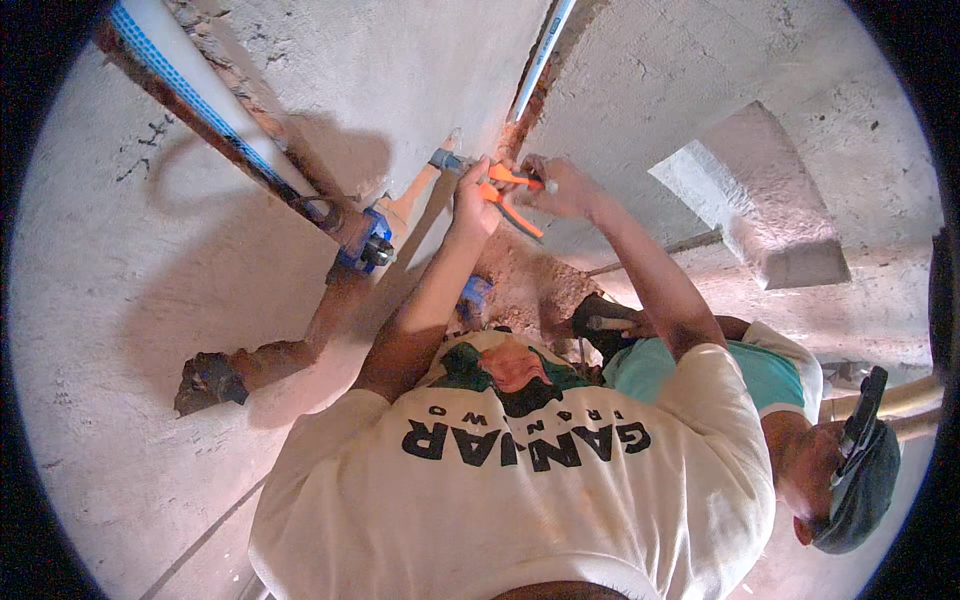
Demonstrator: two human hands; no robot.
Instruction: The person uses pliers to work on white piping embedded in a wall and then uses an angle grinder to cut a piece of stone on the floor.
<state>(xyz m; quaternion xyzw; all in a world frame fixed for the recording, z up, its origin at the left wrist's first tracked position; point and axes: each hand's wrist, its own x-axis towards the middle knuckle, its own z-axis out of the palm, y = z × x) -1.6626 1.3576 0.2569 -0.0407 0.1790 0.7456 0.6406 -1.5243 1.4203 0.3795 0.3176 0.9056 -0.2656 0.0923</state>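
Note:
Both my arms reach up toward the corner of the rough wall. My left hand [474,203] is closed around the near end of a plier-like tool [516,219] with two spread orange-and-black handles; its jaws are hidden. Just beyond those fingers a grey pipe fitting [446,159] sticks out of the wall. My right hand [568,190] is closed, its fingers curled beside the upper handle. A small pale end shows at its fingers, but what it belongs to is unclear. Above the hands, a thin white-and-blue pipe [544,60] runs down a cut groove.
At upper left a thick white-and-blue pipe [190,75] lies in a wall channel, near a blue valve-like fitting [370,245]. A broken hole [212,383] opens lower left. Another person in a cap [858,490] is close by on the right. A recess [760,200] marks the right wall.

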